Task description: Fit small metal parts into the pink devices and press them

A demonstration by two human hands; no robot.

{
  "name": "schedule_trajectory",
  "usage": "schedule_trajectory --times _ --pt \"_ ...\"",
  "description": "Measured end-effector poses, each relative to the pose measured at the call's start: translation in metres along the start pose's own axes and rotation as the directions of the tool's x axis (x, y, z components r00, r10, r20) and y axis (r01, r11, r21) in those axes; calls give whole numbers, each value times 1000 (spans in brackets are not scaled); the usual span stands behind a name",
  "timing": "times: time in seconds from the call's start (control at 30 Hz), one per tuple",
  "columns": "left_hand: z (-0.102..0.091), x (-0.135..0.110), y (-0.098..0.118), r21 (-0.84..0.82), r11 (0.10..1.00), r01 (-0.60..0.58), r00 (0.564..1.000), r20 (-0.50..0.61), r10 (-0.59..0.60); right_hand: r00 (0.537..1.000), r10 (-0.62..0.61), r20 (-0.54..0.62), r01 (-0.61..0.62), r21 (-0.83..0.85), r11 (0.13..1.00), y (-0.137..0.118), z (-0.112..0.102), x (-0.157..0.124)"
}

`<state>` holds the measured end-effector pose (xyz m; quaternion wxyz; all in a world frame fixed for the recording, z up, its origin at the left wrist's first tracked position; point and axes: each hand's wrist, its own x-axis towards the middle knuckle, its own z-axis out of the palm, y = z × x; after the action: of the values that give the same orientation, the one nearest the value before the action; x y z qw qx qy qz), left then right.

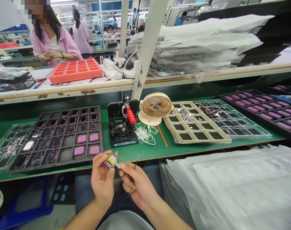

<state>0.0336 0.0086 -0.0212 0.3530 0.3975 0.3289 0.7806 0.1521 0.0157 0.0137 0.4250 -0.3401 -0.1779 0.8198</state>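
Observation:
My left hand (102, 179) pinches a small square part (111, 160) with a yellow face and a purple rim, held up just in front of the green bench edge. My right hand (135, 183) is closed beside it, fingertips touching the part's right side, with thin dark tweezers (135, 164) sticking up between the fingers. Directly beyond the hands lies a black foam tray (57, 137) with purple parts in several pockets. A black press jig (122, 123) with a red handle stands just right of it.
A small beige fan (155, 108) stands behind a tangle of white wire (145, 134). Beige trays (195, 126) and black trays (262, 107) lie to the right, stacked plastic sheets (231, 185) at lower right. A person in pink stands behind a red tray (75, 70) on the upper shelf.

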Motion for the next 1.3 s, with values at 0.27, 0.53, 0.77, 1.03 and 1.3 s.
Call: schedule_trajectory --times 0.27,0.53,0.77,1.03,1.3 --pt "-6 1 -6 143 965 -221 972 109 206 999 36 -27 -34 53 998 0 -2 -2" --pt "-9 -1 -10 189 926 -326 938 185 293 999 50 -13 -50 47 998 4 -2 -4" --pt "-24 3 -16 239 836 -495 858 287 426 990 140 30 -141 34 989 3 -7 -4" --pt "-27 -1 -15 243 855 -457 878 277 391 995 81 61 -78 -44 996 11 -7 -5" --pt "-12 -19 -11 33 986 162 987 -20 -161 939 -343 -7 305 -442 843 24 -17 17"
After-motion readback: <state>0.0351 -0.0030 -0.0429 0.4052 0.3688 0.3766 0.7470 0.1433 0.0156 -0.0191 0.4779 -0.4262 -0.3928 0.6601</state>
